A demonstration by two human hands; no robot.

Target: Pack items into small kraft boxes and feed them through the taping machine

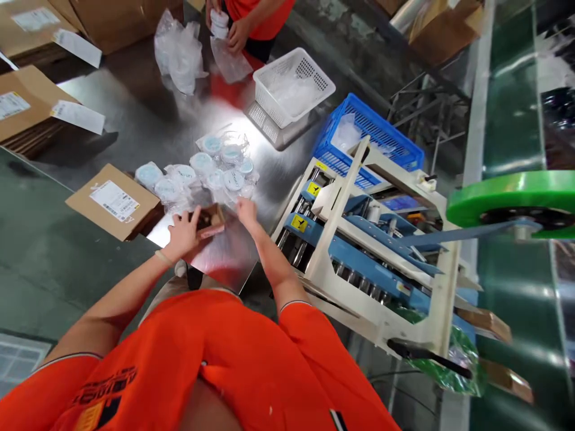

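A small open cardboard box [215, 230] rests near the front edge of the metal table. My left hand [183, 233] grips its left side, with fingers over the rim; the inside is dark. To the right of the box, my right hand [247, 211] is closed at the near edge of a pile of round, pale-blue-and-white containers in clear plastic bags [233, 179]. Whatever its fingers hold, if anything, is hidden. More bagged round containers [167, 188] lie just behind the box.
Flat cartons with a label [114, 200] are stacked at left. Beyond stand a white basket [294, 90], a blue crate [372, 129] and a co-worker's hands [240, 35] with white round pieces and a bag. A carton-taping machine [332, 239] borders the table's right side.
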